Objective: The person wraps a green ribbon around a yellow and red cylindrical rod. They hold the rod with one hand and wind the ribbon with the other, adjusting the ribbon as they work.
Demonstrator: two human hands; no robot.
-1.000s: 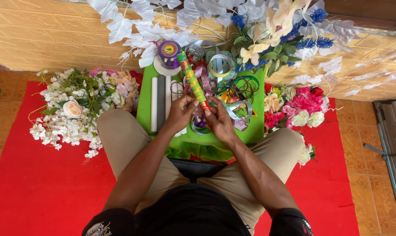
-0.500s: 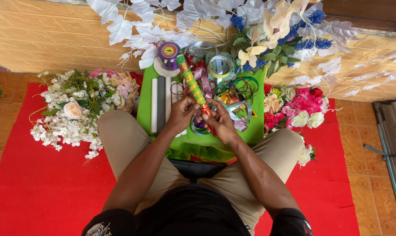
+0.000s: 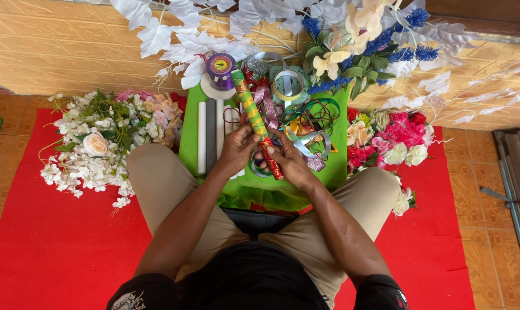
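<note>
- Red cloth [image 3: 53, 258] is lying on the floor, and the person is sitting on it with both knees apart.
- White and pale pink flowers [image 3: 99, 143] are lying in a heap on the far left, just as they were a moment ago.
- White rods [image 3: 202, 138] are lying side by side on the left part of the green desk [image 3: 188, 143].
- Left hand [image 3: 237, 150] is closing its grip around the middle of the stick [image 3: 254, 117], which has green and yellow stripes on top and red at the bottom.
- That stick is pointing up and away, tilted to the left, almost as it was a second ago.
- Right hand [image 3: 290, 163] is pinching the red bottom end, and its fingers have slid a little lower than before.
- Shiny ribbons [image 3: 306, 123] and tape rolls [image 3: 287, 85] are lying in a jumble just past the hands.
- Pink and red flowers [image 3: 395, 135] are lying on the right, not moved.
</note>
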